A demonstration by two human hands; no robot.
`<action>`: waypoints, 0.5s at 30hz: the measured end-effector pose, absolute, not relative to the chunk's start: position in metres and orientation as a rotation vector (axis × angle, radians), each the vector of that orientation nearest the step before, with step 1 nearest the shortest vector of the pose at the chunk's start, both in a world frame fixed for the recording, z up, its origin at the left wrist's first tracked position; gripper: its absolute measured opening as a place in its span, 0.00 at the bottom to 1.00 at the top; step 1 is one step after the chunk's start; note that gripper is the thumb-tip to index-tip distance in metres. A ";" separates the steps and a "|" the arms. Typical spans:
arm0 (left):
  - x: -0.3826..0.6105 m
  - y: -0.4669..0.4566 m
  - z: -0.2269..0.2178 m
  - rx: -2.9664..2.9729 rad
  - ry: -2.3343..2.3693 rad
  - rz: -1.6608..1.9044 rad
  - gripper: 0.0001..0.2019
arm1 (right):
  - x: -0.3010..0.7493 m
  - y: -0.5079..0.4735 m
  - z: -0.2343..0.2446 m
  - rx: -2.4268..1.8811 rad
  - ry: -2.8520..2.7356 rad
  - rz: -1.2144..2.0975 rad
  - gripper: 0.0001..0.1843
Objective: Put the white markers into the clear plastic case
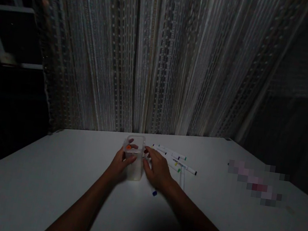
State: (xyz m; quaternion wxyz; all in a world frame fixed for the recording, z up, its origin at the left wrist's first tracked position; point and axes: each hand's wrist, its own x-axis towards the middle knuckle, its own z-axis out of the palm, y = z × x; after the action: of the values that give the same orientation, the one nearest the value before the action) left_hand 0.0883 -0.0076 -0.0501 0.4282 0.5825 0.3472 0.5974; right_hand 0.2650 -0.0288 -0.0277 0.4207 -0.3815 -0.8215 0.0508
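Observation:
A clear plastic container (134, 172) with an open top stands upright near the middle of the white table. My left hand (120, 163) grips its left side, with the thumb across the front and the fingers showing through the far wall. Inside the container, near the rim, is a small orange spot (129, 147), perhaps the end of a marker. My right hand (157, 166) is curled at the container's right side, thumb and fingertips against its edge. Below that hand a blue-capped marker (154, 193) lies partly hidden.
Several white markers (172, 151) with coloured ends lie in a loose pile beyond and right of my right hand. A blurred-out pinkish object (256, 183) is on the table's right side. A striped string curtain (161, 63) hangs behind the table's far edge.

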 end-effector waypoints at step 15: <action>0.086 -0.007 -0.055 1.523 0.863 1.465 0.35 | 0.301 0.003 -0.028 -1.564 -1.918 0.170 0.16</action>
State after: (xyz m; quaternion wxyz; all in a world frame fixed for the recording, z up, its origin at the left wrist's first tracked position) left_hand 0.0856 -0.0067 -0.0545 0.4165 0.6066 0.3437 0.5834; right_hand 0.3007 0.0030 -0.0282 0.3246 -0.5965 -0.7312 0.0647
